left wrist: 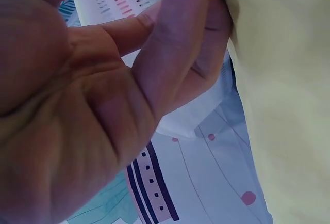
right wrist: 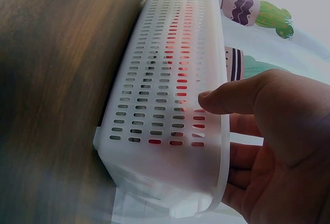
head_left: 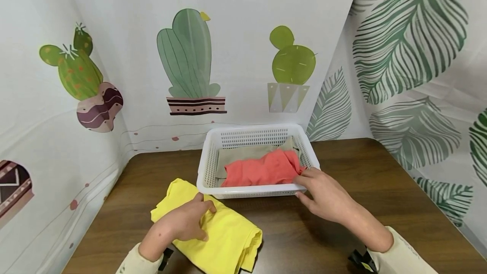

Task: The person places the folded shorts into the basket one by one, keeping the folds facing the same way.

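A folded yellow cloth garment (head_left: 224,240) lies on the table at front left, its upper edge close to the basket. My left hand (head_left: 186,219) rests on it from above, thumb and fingers apart; in the left wrist view the fingertips touch the yellow cloth and the palm stays off it. My right hand (head_left: 323,193) holds the front right rim of the white plastic basket (head_left: 262,190). In the right wrist view its thumb (right wrist: 221,100) is on the outer side and the other fingers go behind the rim. Inside the basket lies a red cloth (head_left: 262,168) over a beige-grey cloth (head_left: 243,152).
The dark brown wooden table (head_left: 365,172) has rounded back corners. A white curtain (head_left: 243,54) printed with cacti and leaves hangs behind it and along both sides. The basket stands near the table's back edge.
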Demonstrator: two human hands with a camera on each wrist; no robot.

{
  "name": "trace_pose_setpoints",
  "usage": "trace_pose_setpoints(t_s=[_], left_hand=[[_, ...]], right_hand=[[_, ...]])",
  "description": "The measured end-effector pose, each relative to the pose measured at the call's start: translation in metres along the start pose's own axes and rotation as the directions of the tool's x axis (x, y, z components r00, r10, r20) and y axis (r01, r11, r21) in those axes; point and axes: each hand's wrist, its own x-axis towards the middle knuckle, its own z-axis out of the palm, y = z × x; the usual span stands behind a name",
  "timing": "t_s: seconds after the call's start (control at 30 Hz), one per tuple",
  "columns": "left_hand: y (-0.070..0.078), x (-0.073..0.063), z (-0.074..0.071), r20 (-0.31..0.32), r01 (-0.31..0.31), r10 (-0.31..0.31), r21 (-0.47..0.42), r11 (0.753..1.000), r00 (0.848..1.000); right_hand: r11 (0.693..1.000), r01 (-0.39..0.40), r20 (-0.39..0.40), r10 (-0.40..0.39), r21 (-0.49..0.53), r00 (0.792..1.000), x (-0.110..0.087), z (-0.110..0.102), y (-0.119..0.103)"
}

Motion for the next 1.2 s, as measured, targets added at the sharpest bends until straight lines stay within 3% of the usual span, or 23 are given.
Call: trace_pose_setpoints(t_s=[0.37, 0.73, 1.2], left_hand=[[0.008, -0.006, -0.001, 0.093, 0.020, -0.029, 0.100, 0.995, 0.995], [0.009, -0.004, 0.002, 0.074, 0.003, -0.009, 0.083, 0.997, 0.997], [0.013, -0.002, 0.009, 0.025, -0.094, 0.091, 0.205, 0.974, 0.996]], right_hand=[[1.000, 0.001, -0.002, -0.001, 0.004, 1.000, -0.001, 0.001, 0.000], [1.000, 0.005, -0.002, -0.005, 0.003, 1.000, -0.001, 0.001, -0.001], [1.000, 0.012, -0.006, -0.012, -0.010, 1.000, 0.000, 0.001, 0.000]])
